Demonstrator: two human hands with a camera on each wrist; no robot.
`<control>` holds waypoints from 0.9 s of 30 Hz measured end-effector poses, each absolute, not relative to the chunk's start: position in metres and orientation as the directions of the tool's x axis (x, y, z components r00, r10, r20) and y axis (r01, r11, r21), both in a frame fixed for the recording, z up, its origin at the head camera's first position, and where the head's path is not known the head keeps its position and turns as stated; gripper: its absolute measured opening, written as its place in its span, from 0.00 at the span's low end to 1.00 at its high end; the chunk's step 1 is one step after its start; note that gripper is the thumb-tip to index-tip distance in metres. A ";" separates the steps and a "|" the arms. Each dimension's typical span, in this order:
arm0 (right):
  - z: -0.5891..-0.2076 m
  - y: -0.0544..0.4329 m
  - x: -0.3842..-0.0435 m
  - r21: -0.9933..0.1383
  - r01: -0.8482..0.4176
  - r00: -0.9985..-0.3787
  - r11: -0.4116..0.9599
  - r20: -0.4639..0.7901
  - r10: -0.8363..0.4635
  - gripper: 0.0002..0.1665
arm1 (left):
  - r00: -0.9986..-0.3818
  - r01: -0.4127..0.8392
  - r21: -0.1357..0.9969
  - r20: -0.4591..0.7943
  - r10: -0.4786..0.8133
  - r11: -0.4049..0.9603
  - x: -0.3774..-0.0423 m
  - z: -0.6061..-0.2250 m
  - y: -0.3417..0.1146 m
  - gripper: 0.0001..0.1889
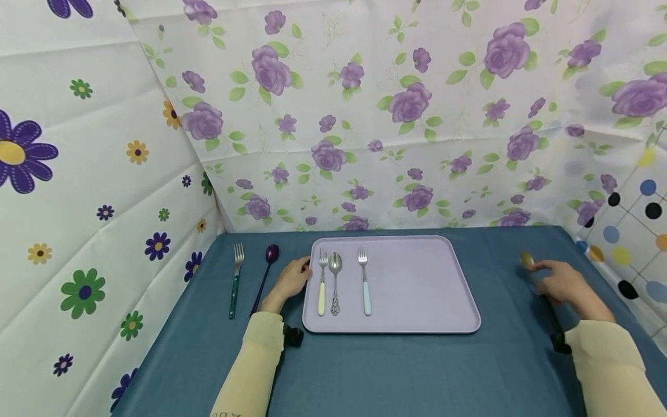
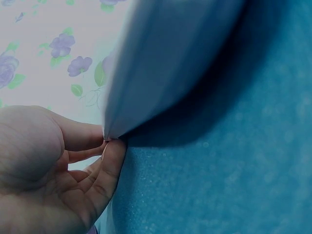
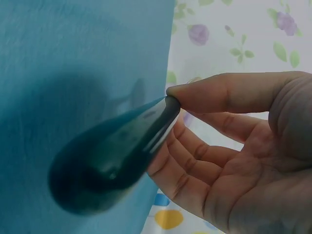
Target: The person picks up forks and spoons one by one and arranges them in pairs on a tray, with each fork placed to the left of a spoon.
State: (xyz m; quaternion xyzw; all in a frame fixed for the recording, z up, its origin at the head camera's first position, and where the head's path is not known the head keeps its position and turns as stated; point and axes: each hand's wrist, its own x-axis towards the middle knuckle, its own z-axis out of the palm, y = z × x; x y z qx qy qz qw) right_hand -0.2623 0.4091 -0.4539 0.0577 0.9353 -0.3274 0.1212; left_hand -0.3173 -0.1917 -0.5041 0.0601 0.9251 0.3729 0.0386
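Note:
A pale lilac tray lies on the blue-green tablecloth. My left hand pinches its left rim between thumb and fingers, as the left wrist view shows close up. Three pieces of cutlery lie in the tray's left half: a yellow-handled fork, a silver spoon and a light-blue-handled fork. Off to the tray's right, my right hand holds a spoon with a gold end. Its dark green handle points back towards the wrist, and the fingers cover its middle.
Left of the tray lie a green-handled fork and a dark purple spoon, whose handle end is hidden by my left arm. Flower-patterned sheets stand behind the table and at its left; a dotted sheet edges the right side.

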 end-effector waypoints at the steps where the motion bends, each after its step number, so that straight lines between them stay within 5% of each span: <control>1: -0.453 0.407 -0.263 -0.600 0.183 -0.964 0.779 -0.265 0.022 0.39 | -0.990 0.079 0.696 -0.029 0.138 0.713 -0.317 -0.503 -0.192 0.24; 27: -0.450 0.372 -0.273 -0.632 0.132 -0.972 0.764 -0.234 -0.026 0.36 | -0.990 0.092 0.691 -0.015 0.142 0.717 -0.318 -0.504 -0.192 0.24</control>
